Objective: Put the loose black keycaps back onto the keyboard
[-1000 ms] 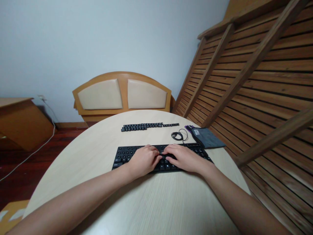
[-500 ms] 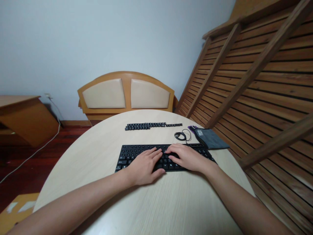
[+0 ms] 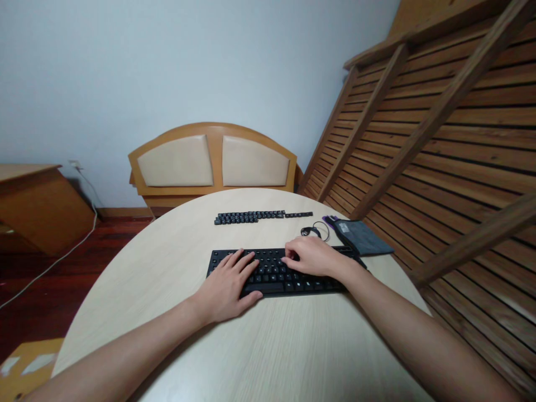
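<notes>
A black keyboard (image 3: 270,269) lies on the round pale table, some of its key spots showing no caps along the upper rows. My left hand (image 3: 226,286) rests on the keyboard's left part, fingers spread and thumb at the front edge. Over the right part is my right hand (image 3: 312,255), its thumb and index finger curled together in a pinch just above the keys. Whatever sits between those fingertips is too small or hidden to make out. Farther back, loose black keycaps (image 3: 238,217) lie in tight rows.
Behind my right hand lies a coiled black cable (image 3: 317,229). A dark grey pouch (image 3: 366,237) with something purple at its opening is to the right. The table (image 3: 268,357) stands near a headboard (image 3: 215,151) and a leaning slatted wooden frame (image 3: 444,139).
My left hand has slid left along the keyboard, uncovering its middle keys. My right hand's fingers have curled from outstretched into a pinch.
</notes>
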`<action>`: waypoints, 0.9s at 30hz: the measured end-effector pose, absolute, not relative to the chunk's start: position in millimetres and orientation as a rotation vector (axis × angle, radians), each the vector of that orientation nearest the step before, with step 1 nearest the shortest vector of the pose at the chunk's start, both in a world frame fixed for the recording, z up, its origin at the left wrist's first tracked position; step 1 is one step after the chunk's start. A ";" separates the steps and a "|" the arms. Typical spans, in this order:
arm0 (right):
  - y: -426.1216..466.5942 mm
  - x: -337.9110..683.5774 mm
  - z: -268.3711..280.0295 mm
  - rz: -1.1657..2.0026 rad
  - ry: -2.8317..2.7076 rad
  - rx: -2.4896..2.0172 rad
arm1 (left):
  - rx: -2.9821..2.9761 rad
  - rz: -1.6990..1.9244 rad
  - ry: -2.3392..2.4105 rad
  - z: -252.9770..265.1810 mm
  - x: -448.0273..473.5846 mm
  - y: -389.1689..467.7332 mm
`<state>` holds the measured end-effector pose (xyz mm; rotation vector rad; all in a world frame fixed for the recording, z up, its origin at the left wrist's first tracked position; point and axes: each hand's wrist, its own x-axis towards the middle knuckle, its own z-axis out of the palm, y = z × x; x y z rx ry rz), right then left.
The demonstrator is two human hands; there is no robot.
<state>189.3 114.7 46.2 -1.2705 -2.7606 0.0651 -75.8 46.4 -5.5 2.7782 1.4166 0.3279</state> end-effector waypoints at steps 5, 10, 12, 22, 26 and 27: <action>160.9 151.5 46.0 -0.122 -2.756 -1.442 | 2.764 0.327 1.388 -4.4 -75.0 47.0; 199.3 116.6 40.0 -0.181 -2.712 -1.546 | 2.760 0.343 1.388 -4.5 -76.8 46.4; 208.5 105.7 36.0 -0.186 -2.705 -1.570 | 2.763 0.337 1.393 -4.1 -76.6 46.2; 222.8 86.6 21.1 -0.218 -2.623 -1.651 | 2.753 0.346 1.398 -4.1 -75.7 46.1; 217.4 92.3 20.1 -0.205 -2.612 -1.620 | 2.756 0.347 1.399 -4.2 -75.8 46.0; 214.9 94.6 20.0 -0.196 -2.611 -1.607 | 2.758 0.346 1.400 -4.3 -75.9 46.0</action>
